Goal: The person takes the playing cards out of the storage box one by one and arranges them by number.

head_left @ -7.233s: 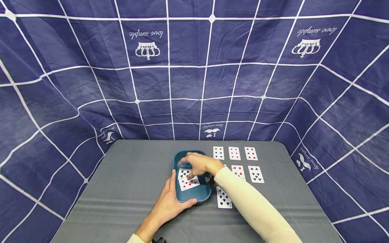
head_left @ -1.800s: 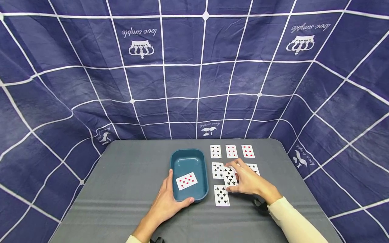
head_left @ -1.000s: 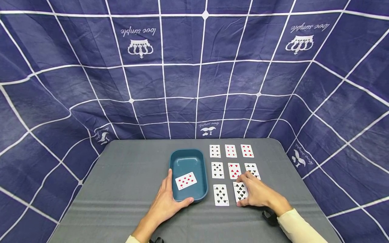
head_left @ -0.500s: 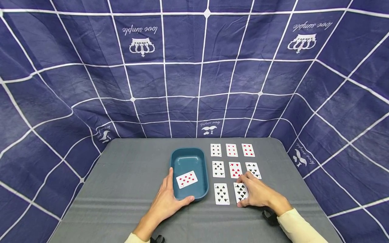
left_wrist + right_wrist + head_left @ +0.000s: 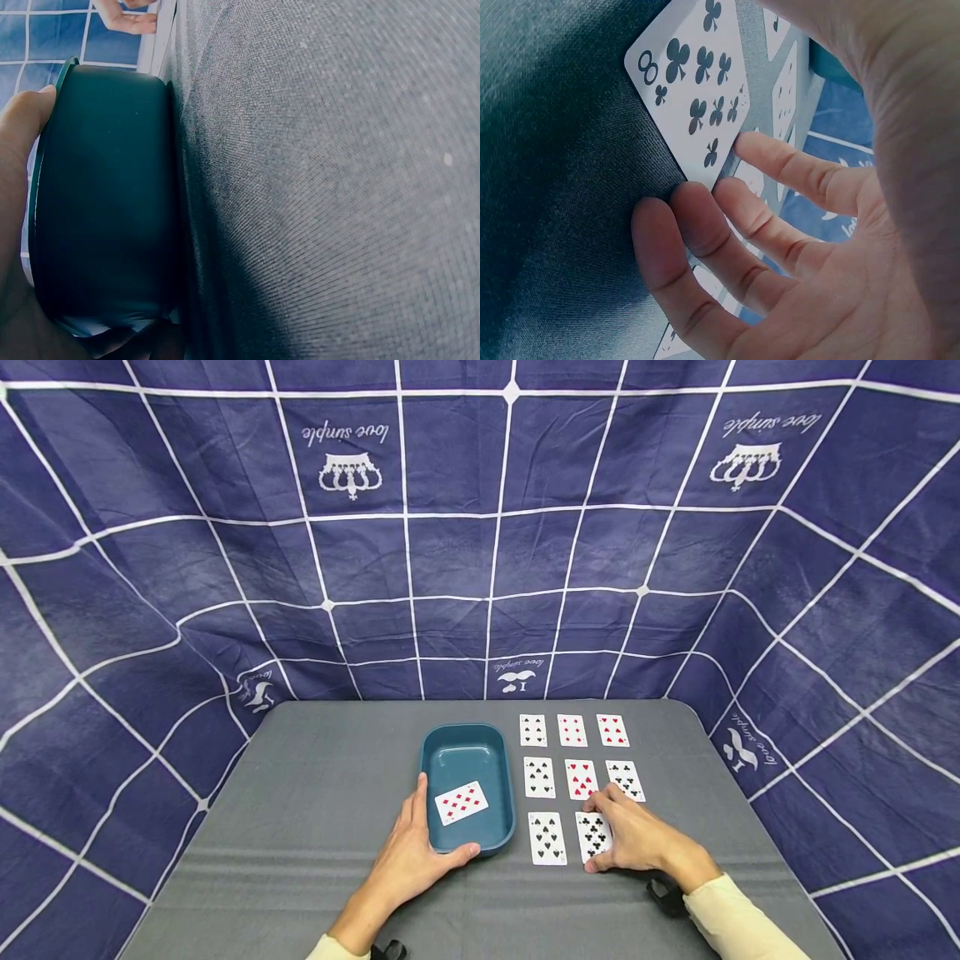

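My right hand [image 5: 637,837] has its fingers at the far edge and its thumb at the near edge of a playing card, the eight of clubs [image 5: 593,837], in the nearest row of cards. In the right wrist view several fingertips touch one corner of that clubs card [image 5: 694,90]; the thumb is hidden there. My left hand [image 5: 412,852] holds the near left corner of a blue plastic tray [image 5: 467,758], fingers along its left side and thumb at its front. A diamonds card [image 5: 461,802] lies slanted inside the tray. The left wrist view shows the tray's outer wall [image 5: 112,187].
A spades card [image 5: 547,839] lies left of the clubs card. Beyond are two rows of face-up cards, among them a hearts card [image 5: 581,779] and a diamonds card [image 5: 572,730]. Grey cloth [image 5: 337,777] covers the table; a blue checked curtain [image 5: 457,552] surrounds it.
My right hand has carried the clubs card from the tray rightward to the spot beside the spades card. It has barely moved in the last second. My left hand stays on the tray.
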`<move>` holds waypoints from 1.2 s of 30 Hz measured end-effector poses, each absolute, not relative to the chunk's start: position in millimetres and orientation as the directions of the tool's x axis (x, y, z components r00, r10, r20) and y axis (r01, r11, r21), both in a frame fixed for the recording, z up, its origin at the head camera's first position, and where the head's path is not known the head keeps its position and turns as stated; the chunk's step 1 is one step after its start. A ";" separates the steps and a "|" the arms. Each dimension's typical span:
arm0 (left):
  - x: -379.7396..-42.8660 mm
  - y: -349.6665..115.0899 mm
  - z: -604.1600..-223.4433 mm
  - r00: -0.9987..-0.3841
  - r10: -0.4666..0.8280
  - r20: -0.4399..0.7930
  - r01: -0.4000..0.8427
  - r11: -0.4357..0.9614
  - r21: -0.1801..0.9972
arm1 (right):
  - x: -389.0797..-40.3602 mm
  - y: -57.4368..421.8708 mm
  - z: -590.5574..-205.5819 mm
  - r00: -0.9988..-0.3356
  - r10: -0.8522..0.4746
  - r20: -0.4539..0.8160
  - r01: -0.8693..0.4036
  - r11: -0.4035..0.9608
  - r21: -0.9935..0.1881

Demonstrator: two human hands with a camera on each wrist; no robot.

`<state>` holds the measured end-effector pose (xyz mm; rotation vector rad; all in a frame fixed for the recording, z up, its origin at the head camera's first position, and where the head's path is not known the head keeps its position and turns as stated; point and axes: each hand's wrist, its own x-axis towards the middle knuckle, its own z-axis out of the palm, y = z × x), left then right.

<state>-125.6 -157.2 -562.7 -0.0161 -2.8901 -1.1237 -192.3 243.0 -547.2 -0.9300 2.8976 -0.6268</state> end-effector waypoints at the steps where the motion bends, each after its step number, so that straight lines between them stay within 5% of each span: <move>1: -126.0 -157.1 -562.9 -0.999 -0.007 0.041 0.022 0.738 0.674 | -192.2 243.0 -547.1 -0.820 -0.566 0.090 -0.552 0.739 -0.386; 18: -124.3 -156.1 -564.5 -1.000 -0.014 0.028 0.009 0.729 0.684 | -199.7 225.5 -525.2 -0.811 -0.567 0.145 -0.582 0.756 -0.298; 36: -123.4 -158.1 -562.1 -1.000 -0.011 0.028 0.011 0.725 0.688 | -229.8 133.6 -486.5 -0.722 -0.661 0.204 -0.692 0.679 -0.245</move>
